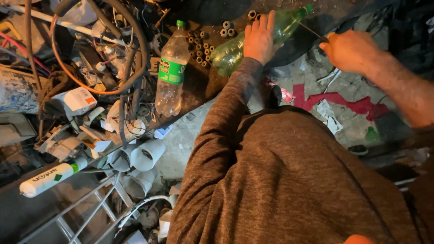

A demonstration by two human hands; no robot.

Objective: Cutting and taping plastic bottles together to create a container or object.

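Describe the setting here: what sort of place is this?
Probably a cluttered home workshop or repair bench: coiled hoses and wires, metal nuts on the dark worktop, white pipe fittings below.

The left hand [259, 38] covers the middle of the lying green bottle [235, 47]. The right hand [348, 50] hides its thin tool's [313, 32] handle.

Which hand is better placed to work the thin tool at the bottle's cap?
Right: the right hand already grips the thin tool aimed near the cap; the left hand steadies the lying bottle.
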